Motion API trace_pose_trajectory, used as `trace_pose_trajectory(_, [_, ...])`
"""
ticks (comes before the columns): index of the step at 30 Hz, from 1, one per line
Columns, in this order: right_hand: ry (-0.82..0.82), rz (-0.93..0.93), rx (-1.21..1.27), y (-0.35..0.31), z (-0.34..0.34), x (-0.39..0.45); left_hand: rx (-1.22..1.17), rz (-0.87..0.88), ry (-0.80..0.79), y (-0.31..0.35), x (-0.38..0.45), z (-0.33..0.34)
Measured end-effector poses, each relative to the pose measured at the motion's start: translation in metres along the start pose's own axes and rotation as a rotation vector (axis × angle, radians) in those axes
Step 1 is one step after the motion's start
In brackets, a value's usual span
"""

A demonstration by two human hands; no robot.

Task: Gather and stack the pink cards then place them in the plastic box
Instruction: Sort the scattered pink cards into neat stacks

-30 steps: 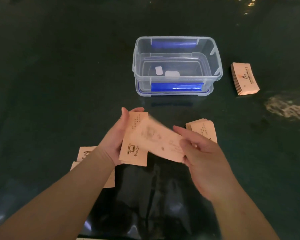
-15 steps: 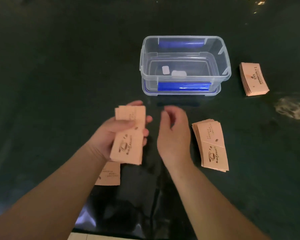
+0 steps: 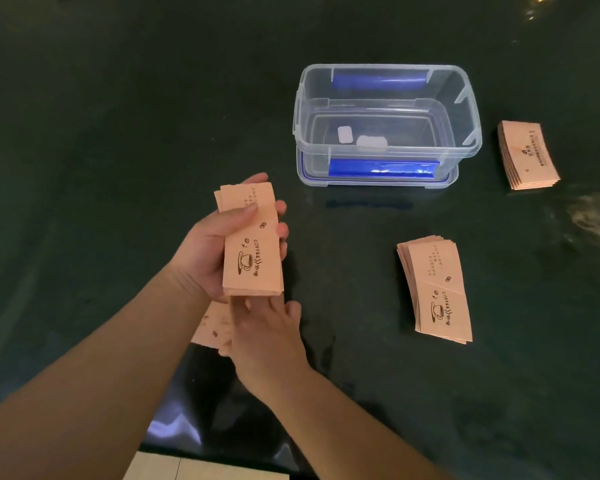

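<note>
Pink cards [image 3: 252, 244] sit stacked in the left hand [image 3: 215, 247], fingers wrapped round them, above the desk's [image 3: 101, 150] near edge. The right hand [image 3: 267, 336], fingers relaxed, touches loose cards [image 3: 210, 327] below; the plastic box [image 3: 385, 126] stands behind.

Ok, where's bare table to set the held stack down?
Free: the dark table left of the plastic box, and between the box and the middle card stack. Crowded: under the left hand and right hand, where loose cards lie.
</note>
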State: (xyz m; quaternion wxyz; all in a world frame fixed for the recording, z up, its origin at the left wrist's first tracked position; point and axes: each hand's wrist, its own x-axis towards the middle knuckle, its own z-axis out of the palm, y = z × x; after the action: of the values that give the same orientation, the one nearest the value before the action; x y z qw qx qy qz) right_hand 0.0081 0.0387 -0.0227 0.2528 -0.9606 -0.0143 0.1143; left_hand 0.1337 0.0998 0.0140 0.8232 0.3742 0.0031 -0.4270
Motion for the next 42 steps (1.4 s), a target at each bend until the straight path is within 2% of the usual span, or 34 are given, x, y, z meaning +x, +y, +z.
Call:
trace_pose_trajectory(3, [0.049, 0.095, 0.178, 0.017, -0.019, -0.003, 0.038, 0.020, 0.005, 0.000, -0.001, -0.001])
trace_pose_trajectory(6, [0.134, 0.437, 0.466, 0.058, -0.048, -0.016, 0.013, 0.044, -0.047, 0.000, 0.000, -0.001])
trace_pose_trajectory(8, [0.218, 0.664, 0.782, 0.084, -0.068, -0.029, -0.025, 0.045, -0.096, -0.001, 0.002, -0.001])
trace_pose_trajectory(9, [0.266, 0.721, 0.998, 0.093, -0.076, -0.033, -0.031, 0.038, -0.101, -0.003, 0.004, 0.000])
trace_pose_trajectory(11, [0.320, 0.753, 1.387, 0.103, -0.091, -0.043, -0.033, 0.004, -0.093, -0.013, 0.008, 0.006])
trace_pose_trajectory(13, [0.361, 0.711, 1.573, 0.106, -0.099, -0.052, -0.018, -0.046, -0.072, -0.029, 0.015, 0.015])
trace_pose_trajectory(16, [0.372, 0.620, 1.610, 0.109, -0.104, -0.059, 0.022, -0.109, -0.022, -0.053, 0.024, 0.031])
trace_pose_trajectory(21, [0.360, 0.563, 1.501, 0.109, -0.103, -0.061, 0.066, -0.135, -0.004, -0.073, 0.031, 0.047])
trace_pose_trajectory(28, [0.334, 0.569, 1.445, 0.111, -0.097, -0.066, 0.084, -0.116, 0.002, -0.073, 0.030, 0.049])
trace_pose_trajectory(33, [0.277, 0.485, 1.437, 0.114, -0.100, -0.067, 0.153, -0.115, 0.050, -0.067, 0.027, 0.042])
trace_pose_trajectory(36, [0.263, 0.414, 1.355, 0.118, -0.106, -0.067, 0.097, -0.178, 0.083, -0.064, 0.022, 0.037])
trace_pose_trajectory(38, [0.303, 0.412, 1.286, 0.122, -0.111, -0.066, 0.076, -0.215, 0.094, -0.063, 0.021, 0.034])
trace_pose_trajectory(42, [0.451, 0.456, 1.315, 0.128, -0.125, -0.056, 0.019, -0.223, 0.082, -0.064, 0.020, 0.035])
